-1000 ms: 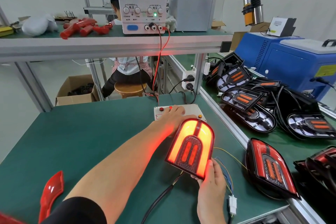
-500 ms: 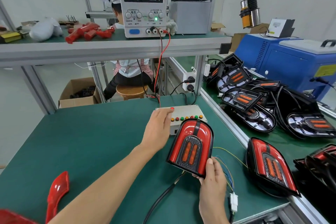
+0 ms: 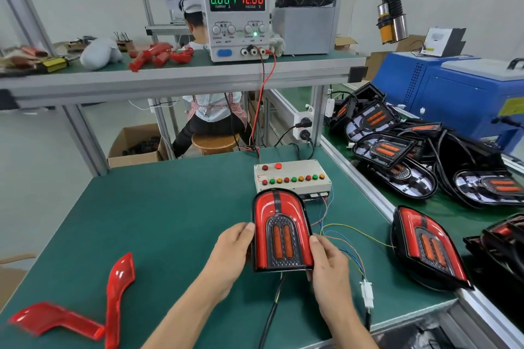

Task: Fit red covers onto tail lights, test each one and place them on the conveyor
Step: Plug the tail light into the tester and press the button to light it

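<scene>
Red-covered arch-shaped tail light (image 3: pixel 280 232), unlit, sits upright at centre above the green bench mat (image 3: pixel 158 221); left hand (image 3: pixel 231 256) grips its nine-o'clock edge, right hand (image 3: pixel 330 262) its three-o'clock edge; beige button box (image 3: pixel 292 176) at twelve o'clock.

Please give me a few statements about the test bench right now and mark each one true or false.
1. Both hands, left hand and right hand, hold the tail light. True.
2. The tail light is glowing brightly. False: it is unlit.
3. The power supply reads 12.00 volts. True.
4. The left hand presses a button on the test box. False: it grips the tail light's left edge.
5. Loose red covers lie on the green mat at the left. True.
</scene>
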### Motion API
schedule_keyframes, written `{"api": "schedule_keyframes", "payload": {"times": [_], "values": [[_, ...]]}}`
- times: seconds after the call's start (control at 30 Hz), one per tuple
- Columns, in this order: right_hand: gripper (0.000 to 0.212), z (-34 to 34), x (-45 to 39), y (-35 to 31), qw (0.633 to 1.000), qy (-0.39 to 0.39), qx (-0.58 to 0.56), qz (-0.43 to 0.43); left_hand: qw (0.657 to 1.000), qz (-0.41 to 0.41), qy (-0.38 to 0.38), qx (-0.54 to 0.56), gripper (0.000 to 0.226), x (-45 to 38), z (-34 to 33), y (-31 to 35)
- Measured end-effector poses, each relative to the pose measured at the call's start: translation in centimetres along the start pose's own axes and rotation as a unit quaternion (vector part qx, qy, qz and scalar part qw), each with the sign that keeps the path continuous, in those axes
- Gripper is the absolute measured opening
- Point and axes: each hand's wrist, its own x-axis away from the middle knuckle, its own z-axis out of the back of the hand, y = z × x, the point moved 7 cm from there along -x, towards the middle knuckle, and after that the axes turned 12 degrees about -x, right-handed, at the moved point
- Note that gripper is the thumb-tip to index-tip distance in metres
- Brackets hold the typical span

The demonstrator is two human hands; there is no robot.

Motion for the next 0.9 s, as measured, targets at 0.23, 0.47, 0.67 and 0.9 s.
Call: {"api": "schedule_keyframes", "payload": {"times": [0.23, 0.47, 0.67, 0.9], "values": [[0.031, -1.2, 1.9, 0.1, 0.985, -0.032, 0.168, -0.011, 0.99, 0.058, 0.11, 0.067, 0.044, 2.4, 3.5, -4.2], [0.022, -3.9, 5.3, 0.9, 0.941, -0.096, 0.316, 0.065, 0.978, 0.098, 0.181, 0.034, 0.048, 4.0, 7.8, -7.2], [0.017, -3.9, 7.2, -1.1, 0.921, -0.091, 0.343, 0.159, 0.97, 0.128, 0.207, -0.006, 0.043, 4.3, 10.2, -7.7], [0.016, -0.1, 8.5, -5.2, 0.889, 0.04, 0.334, 0.31, 0.964, 0.144, 0.215, -0.067, 0.048, 5.2, 10.8, -6.8]]}}
